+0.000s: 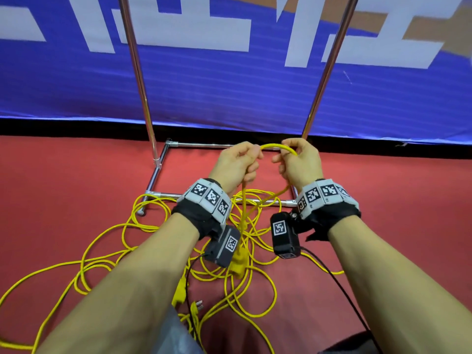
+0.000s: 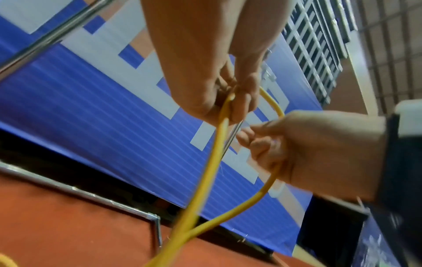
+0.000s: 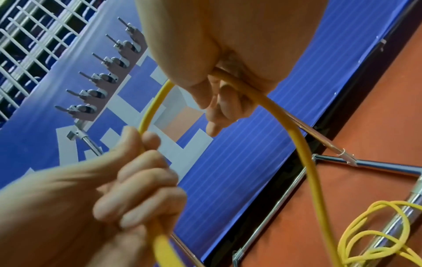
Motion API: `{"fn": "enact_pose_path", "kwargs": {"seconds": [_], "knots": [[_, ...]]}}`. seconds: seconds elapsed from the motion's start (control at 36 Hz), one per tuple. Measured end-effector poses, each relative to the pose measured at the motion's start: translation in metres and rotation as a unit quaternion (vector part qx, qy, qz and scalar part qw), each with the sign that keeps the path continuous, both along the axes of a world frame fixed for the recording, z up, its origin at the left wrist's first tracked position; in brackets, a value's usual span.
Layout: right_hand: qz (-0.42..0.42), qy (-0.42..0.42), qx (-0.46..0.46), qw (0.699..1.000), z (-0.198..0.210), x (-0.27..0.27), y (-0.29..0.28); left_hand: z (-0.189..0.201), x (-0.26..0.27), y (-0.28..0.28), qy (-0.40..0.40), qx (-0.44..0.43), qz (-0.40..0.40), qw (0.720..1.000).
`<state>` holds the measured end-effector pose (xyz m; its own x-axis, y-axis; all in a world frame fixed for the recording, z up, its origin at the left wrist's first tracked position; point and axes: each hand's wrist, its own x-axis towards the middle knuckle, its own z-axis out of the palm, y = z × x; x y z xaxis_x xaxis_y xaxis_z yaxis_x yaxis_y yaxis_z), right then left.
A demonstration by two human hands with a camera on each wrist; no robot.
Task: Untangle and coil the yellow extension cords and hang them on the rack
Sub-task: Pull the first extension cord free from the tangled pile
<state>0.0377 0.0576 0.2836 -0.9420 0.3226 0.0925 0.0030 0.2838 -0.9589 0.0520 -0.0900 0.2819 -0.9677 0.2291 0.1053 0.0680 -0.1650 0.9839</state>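
Item: yellow cords [image 1: 143, 227], most length lying tangled on the red floor [image 1: 76, 180] at the rack [image 1: 163, 169] base. Left hand [image 1: 236, 163] and right hand [image 1: 300, 160]: each grip clamped on one raised arc of cord between them. Risk: drawing more length may tighten floor knots, or snag loops on the rack's bottom bars; plugs could catch.

Red floor [image 1: 76, 187] meets a blue banner [image 1: 229, 93] with pale block lettering.
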Motion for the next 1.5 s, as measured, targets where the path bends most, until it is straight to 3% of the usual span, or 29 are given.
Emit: {"fn": "enact_pose_path", "kwargs": {"seconds": [0.06,0.11,0.17,0.22,0.28,0.33,0.39,0.47,0.58,0.67,0.75,0.78,0.86,0.94,1.03,1.08,1.17,1.25,1.28,1.36,1.42,1.44,1.47,1.5], "knots": [[0.007,-0.032,0.113,0.993,-0.004,0.0,0.005,0.0,-0.002,0.0,-0.004,0.018,0.002,1.0],[0.014,-0.111,0.262,0.959,-0.008,0.004,0.01,0.0,-0.002,-0.002,-0.021,0.032,0.0,0.999],[0.027,-0.173,0.33,0.928,-0.012,0.009,0.012,0.002,-0.002,-0.005,-0.044,0.054,-0.007,0.998],[0.052,-0.214,0.313,0.924,-0.015,0.014,0.009,0.006,-0.004,-0.008,-0.066,0.08,-0.015,0.994],[0.11,-0.229,0.203,0.946,-0.016,0.017,0.001,0.01,-0.005,-0.013,-0.07,0.085,-0.019,0.994],[0.166,-0.195,0.057,0.965,-0.017,0.018,-0.005,0.011,-0.006,-0.017,-0.05,0.045,-0.023,0.997],[0.193,-0.138,0.025,0.971,-0.015,0.016,-0.006,0.012,-0.006,-0.021,-0.027,0.0,-0.027,0.999],[0.194,-0.077,0.133,0.969,-0.008,0.012,-0.004,0.009,-0.01,-0.029,0.021,-0.042,-0.006,0.999],[0.181,0.01,0.148,0.972,-0.001,0.009,0.0,-0.003,-0.014,-0.037,0.099,-0.123,0.026,0.987],[0.172,0.058,0.249,0.952,0.003,0.009,-0.003,-0.011,-0.016,-0.039,0.131,-0.194,0.012,0.972],[0.156,0.041,0.389,0.907,0.012,0.014,-0.012,-0.014,-0.02,-0.04,0.151,-0.256,0.036,0.954],[0.154,0.038,0.394,0.905,0.016,0.017,-0.014,-0.017,-0.022,-0.04,0.142,-0.285,0.056,0.946],[0.163,0.032,0.277,0.946,0.018,0.019,-0.017,-0.022,-0.022,-0.034,0.056,-0.316,0.079,0.944],[0.229,-0.018,0.131,0.964,0.012,0.021,-0.027,-0.017,-0.015,-0.025,-0.082,-0.209,0.041,0.974],[0.273,-0.063,-0.063,0.958,0.017,0.028,-0.039,-0.008,-0.011,-0.02,-0.189,-0.067,0.052,0.978],[0.31,-0.087,-0.125,0.938,0.022,0.035,-0.045,-0.005,-0.011,-0.021,-0.225,0.014,0.091,0.97],[0.382,-0.136,-0.119,0.906,0.021,0.04,-0.04,-0.008,-0.013,-0.03,-0.275,0.067,0.132,0.95],[0.445,-0.166,-0.077,0.876,0.022,0.046,-0.03,-0.01,-0.01,-0.042,-0.318,-0.045,0.124,0.939],[0.463,-0.167,-0.072,0.867,0.025,0.049,-0.027,-0.013,-0.011,-0.045,-0.337,-0.047,0.107,0.934],[0.489,-0.167,-0.057,0.854,0.034,0.052,-0.02,-0.014,-0.011,-0.048,-0.371,0.044,0.112,0.921],[0.497,-0.169,-0.044,0.85,0.038,0.053,-0.017,-0.017,-0.012,-0.047,-0.393,0.059,0.131,0.908],[0.502,-0.17,-0.035,0.847,0.04,0.053,-0.017,-0.021,-0.013,-0.048,-0.399,0.055,0.145,0.904],[0.505,-0.17,-0.027,0.846,0.041,0.054,-0.017,-0.025,-0.013,-0.05,-0.386,-0.025,0.154,0.909],[0.504,-0.169,-0.02,0.847,0.041,0.055,-0.017,-0.03,-0.015,-0.052,-0.388,-0.034,0.187,0.902]]}}
